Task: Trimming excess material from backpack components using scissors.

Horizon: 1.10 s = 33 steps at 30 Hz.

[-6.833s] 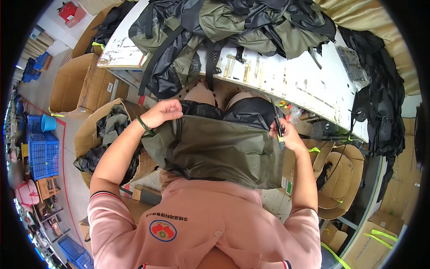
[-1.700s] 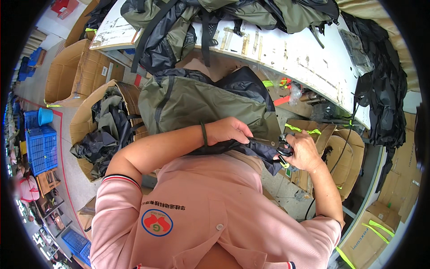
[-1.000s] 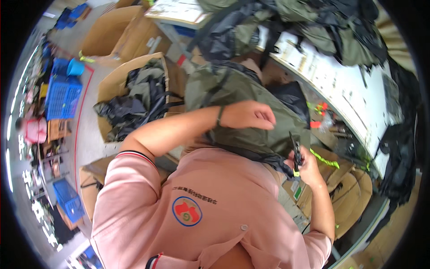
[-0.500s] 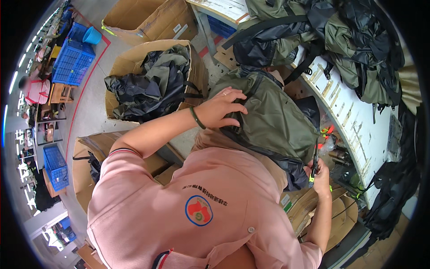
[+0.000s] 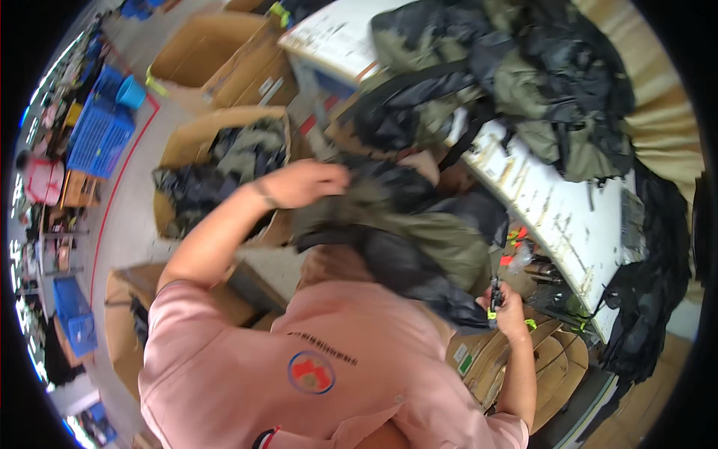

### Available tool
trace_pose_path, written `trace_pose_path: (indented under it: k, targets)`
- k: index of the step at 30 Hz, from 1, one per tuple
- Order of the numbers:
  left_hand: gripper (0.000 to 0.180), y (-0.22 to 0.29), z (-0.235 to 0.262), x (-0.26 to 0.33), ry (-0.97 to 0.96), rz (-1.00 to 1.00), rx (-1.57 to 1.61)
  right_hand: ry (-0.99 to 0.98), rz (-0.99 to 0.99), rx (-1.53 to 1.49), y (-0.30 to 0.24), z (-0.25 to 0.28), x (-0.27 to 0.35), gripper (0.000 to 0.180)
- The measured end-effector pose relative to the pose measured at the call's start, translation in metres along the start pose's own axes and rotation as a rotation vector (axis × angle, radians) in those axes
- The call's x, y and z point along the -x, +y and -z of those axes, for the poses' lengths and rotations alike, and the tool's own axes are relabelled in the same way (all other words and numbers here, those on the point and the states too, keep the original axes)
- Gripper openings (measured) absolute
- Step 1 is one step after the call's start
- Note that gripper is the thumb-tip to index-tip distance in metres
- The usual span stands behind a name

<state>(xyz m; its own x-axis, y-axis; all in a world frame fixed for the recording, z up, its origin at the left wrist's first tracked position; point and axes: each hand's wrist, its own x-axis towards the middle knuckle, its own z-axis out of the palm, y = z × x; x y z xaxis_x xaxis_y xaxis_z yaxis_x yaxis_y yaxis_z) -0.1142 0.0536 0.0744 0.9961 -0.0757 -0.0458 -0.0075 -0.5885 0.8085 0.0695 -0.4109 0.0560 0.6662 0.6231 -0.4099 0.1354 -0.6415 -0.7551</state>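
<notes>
Across my lap lies an olive-green and black fabric bag (image 5: 449, 239), bunched and creased, its far side blurred by motion. My left hand (image 5: 307, 183) is closed on its left edge and holds the cloth raised. At the bag's right end, my right hand (image 5: 512, 310) is closed round a slim black tool (image 5: 495, 290) with a thin pointed tip, which looks like small scissors. Yellow-green bits show by that hand. Whether the right fingers also pinch the cloth is hidden.
A worn white table (image 5: 550, 213) on the right carries a heap of green and black bags (image 5: 516, 82). To the left, an open cardboard box (image 5: 176, 138) holds more such pieces. Another carton (image 5: 217, 63) stands behind it. Flattened cardboard (image 5: 553, 359) lies at lower right.
My left hand has gone from lying spread on the bag to gripping its edge, moving left and lifting the cloth, which has folded. My right hand keeps the tool. The view has shifted.
</notes>
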Motion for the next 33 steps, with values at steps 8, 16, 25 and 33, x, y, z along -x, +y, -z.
trace_pose_path:
  k: [8,16,25,33]
  targets:
    - [0.024,-0.100,0.195,0.173,-0.438,1.089,-0.644,0.060,-0.054,-0.206,0.003,0.025,-0.020,0.020]
    - [0.041,0.080,0.146,-0.147,0.221,-0.096,-0.028,0.063,0.075,-0.210,-0.020,0.014,-0.058,0.020]
    - [0.046,0.163,0.104,-0.378,0.748,-0.092,0.312,0.184,0.262,-0.205,-0.014,-0.015,-0.054,0.029]
    - [0.027,0.289,0.141,-0.301,0.385,-1.050,0.567,0.485,0.240,-0.455,0.014,0.034,-0.018,0.017]
